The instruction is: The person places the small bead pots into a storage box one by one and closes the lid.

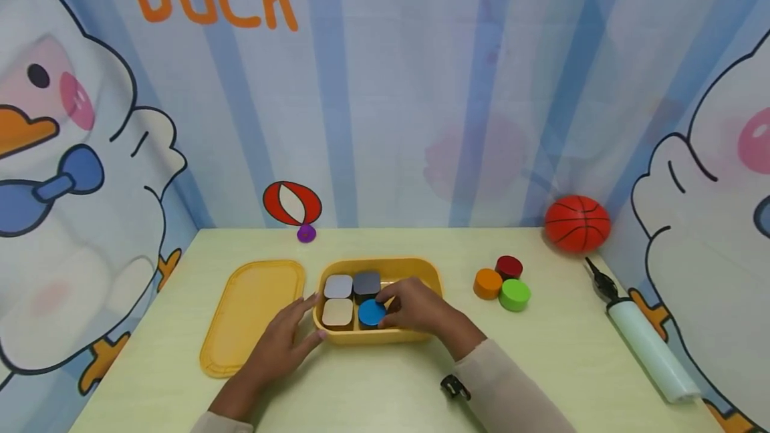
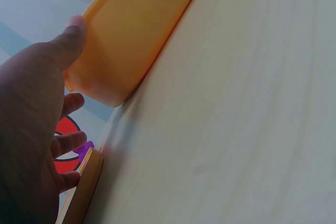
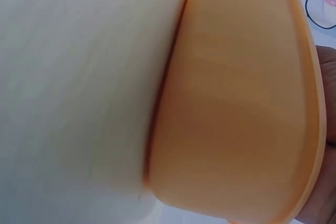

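A yellow rectangular box (image 1: 421, 335) stands at the middle of the table. Inside it, on the left, sit a light grey block (image 1: 339, 286), a dark grey block (image 1: 367, 283) and a beige block (image 1: 338, 313), all with rounded corners. My right hand (image 1: 418, 309) reaches in over the near rim and pinches a blue round block (image 1: 371, 313) beside the beige one. With fingers spread, my left hand (image 1: 283, 343) touches the box's left end, thumb at the near corner. In the left wrist view the thumb (image 2: 76, 32) rests against the box wall (image 2: 126, 35).
Left of the box lies a yellow lid (image 1: 249, 313), partly behind the left hand. On the right are orange (image 1: 488, 284), dark red (image 1: 508, 267) and green (image 1: 514, 295) round blocks. Farther off lie a red basketball (image 1: 577, 224), a pale tube with black tip (image 1: 652, 349) and a red-white ball (image 1: 292, 203).
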A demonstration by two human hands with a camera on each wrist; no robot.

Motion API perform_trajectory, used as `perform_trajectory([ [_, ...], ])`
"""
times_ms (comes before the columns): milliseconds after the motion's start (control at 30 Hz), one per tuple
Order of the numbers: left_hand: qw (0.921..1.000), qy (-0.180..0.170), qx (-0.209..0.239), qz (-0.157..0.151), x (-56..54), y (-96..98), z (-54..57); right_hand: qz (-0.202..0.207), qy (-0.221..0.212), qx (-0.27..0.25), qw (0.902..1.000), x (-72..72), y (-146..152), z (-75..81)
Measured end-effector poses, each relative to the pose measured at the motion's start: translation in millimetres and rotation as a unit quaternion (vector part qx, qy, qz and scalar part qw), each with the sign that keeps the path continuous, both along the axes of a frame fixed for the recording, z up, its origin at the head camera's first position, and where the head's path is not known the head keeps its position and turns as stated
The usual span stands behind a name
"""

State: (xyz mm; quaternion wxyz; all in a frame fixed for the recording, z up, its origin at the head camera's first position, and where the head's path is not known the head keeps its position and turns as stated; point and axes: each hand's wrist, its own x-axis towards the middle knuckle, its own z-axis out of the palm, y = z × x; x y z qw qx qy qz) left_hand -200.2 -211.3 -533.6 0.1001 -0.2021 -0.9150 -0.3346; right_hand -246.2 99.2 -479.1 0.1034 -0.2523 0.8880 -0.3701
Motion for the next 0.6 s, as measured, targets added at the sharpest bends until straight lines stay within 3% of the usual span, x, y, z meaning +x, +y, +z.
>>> perform_trajectory([
  [267,1.0000,-0.001,0.005,-0.005,0.0,1.3,2.1,0.005,0.010,0.001,0.9999,-0.7,3,0.8],
  [600,1.0000,0.006,0.002,-0.002,0.4,0.3,0.9,-0.024,0.044,-0.012,0.9987,3.2,19,11.9],
])
